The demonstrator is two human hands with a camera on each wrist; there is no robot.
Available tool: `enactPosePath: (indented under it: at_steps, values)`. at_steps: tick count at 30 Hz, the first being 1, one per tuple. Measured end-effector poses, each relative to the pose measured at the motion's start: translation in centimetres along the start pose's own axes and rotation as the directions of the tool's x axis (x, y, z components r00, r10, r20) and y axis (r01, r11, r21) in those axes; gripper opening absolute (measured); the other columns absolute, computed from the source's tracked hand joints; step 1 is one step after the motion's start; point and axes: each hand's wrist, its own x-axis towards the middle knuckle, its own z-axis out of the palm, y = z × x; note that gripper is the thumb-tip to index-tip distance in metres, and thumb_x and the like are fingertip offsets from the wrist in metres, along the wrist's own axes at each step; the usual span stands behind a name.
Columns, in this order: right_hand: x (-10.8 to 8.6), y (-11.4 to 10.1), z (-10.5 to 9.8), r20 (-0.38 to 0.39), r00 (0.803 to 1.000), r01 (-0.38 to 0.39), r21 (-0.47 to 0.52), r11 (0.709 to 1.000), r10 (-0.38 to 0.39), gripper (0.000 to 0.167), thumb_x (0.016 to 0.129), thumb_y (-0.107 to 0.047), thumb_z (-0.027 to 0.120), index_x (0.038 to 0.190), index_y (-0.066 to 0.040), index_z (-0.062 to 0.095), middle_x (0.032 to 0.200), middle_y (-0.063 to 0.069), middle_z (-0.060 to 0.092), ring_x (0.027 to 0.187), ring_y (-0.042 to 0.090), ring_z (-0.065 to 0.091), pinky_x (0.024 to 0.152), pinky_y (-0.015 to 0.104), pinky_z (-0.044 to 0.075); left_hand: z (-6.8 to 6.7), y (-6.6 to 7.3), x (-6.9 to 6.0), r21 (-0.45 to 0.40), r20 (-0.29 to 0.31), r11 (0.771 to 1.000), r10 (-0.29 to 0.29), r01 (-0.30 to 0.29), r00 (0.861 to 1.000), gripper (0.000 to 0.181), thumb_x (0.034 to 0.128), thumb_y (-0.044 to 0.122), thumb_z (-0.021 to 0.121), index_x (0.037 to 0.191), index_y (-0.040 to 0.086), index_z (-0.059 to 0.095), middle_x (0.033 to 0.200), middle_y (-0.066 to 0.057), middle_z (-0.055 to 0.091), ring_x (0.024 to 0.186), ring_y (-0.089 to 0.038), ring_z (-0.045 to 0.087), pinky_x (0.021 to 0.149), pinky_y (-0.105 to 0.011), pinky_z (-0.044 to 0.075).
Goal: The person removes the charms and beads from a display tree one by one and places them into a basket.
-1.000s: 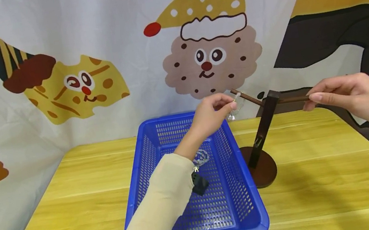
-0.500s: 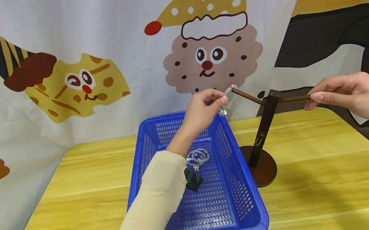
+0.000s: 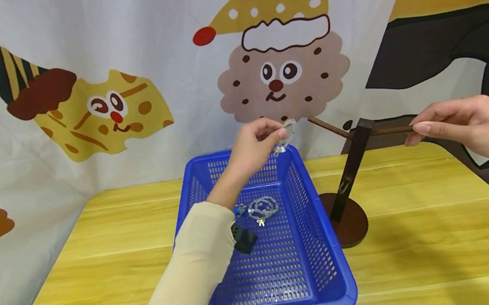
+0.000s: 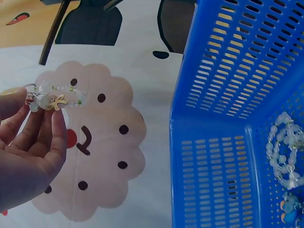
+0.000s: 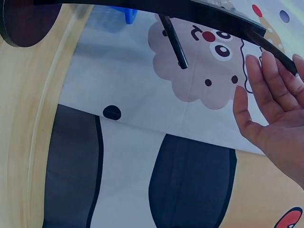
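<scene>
Between thumb and fingertips, my left hand point(image 3: 250, 146) pinches a clear beaded bracelet point(image 4: 59, 97) with a gold bow charm, above the basket's far end. A dark brown wooden stand point(image 3: 352, 170) with a round base has rods out to both sides. Its left rod point(image 3: 328, 127) ends in the air, apart from the bracelet and with nothing on it. My right hand point(image 3: 473, 128) holds the tip of the right rod point(image 3: 390, 130) with thumb and fingers. Another pale beaded bracelet point(image 4: 275, 142) lies in the blue basket point(image 3: 347, 284), beside a small blue beaded piece point(image 4: 289, 209).
The basket stands on a yellow wood-grain table point(image 3: 79, 282), just left of the stand's base point(image 3: 352, 226). A curtain with cartoon prints point(image 3: 186, 77) hangs behind the table. Dark wrist-camera parts point(image 3: 244, 239) show by the left cuff.
My left hand has drawn the bracelet leftward, off the tip of the left rod and away from it. More of the basket's contents show now. My right hand stays on its rod.
</scene>
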Motion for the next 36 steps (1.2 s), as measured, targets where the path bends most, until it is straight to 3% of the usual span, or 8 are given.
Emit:
enactPosePath:
  at_steps: [6,16,27,36]
  values:
    - [0.0,0.1,0.0,-0.003,1.000,0.004,0.001,1.000,-0.004,0.011,0.089,-0.002,0.057,0.093,-0.005,0.067,0.077,0.001,0.067,0.077,0.003,0.058,0.070,0.005,0.040,-0.7,-1.3,-0.7,0.014,-0.008,0.999,-0.039,0.039,0.999,0.015,0.0903,0.016,0.059,0.096,0.004,0.066,0.086,-0.007,0.065,0.075,-0.019,0.057,0.067,-0.026,0.046]
    - [0.1,0.0,0.0,-0.003,1.000,0.010,0.011,1.000,-0.010,0.011,0.089,-0.002,0.057,0.094,-0.005,0.067,0.077,0.001,0.068,0.078,0.002,0.059,0.071,0.005,0.040,-1.5,-3.9,-2.0,0.003,0.022,0.988,-0.157,0.157,0.987,0.018,0.0910,0.013,0.057,0.098,-0.002,0.065,0.088,-0.012,0.065,0.076,-0.018,0.059,0.067,-0.029,0.050]
    - [0.1,0.0,0.0,-0.001,1.000,-0.001,-0.001,1.000,0.001,0.011,0.089,-0.003,0.057,0.093,-0.006,0.067,0.077,0.000,0.068,0.078,0.001,0.058,0.070,0.004,0.039,-2.0,-6.2,-3.1,0.099,0.094,0.952,-0.297,0.288,0.950,0.014,0.0906,0.012,0.058,0.095,0.000,0.064,0.090,-0.012,0.066,0.075,-0.017,0.059,0.068,-0.028,0.051]
    - [0.1,0.0,0.1,0.002,1.000,-0.002,0.002,1.000,0.002,0.011,0.089,-0.003,0.057,0.093,-0.006,0.067,0.077,0.000,0.068,0.079,0.001,0.058,0.071,0.004,0.039,-2.4,-7.2,-3.7,0.071,0.105,0.936,-0.350,0.344,0.931,0.014,0.0886,0.006,0.059,0.098,-0.003,0.063,0.093,-0.015,0.064,0.083,-0.022,0.060,0.076,-0.035,0.051]
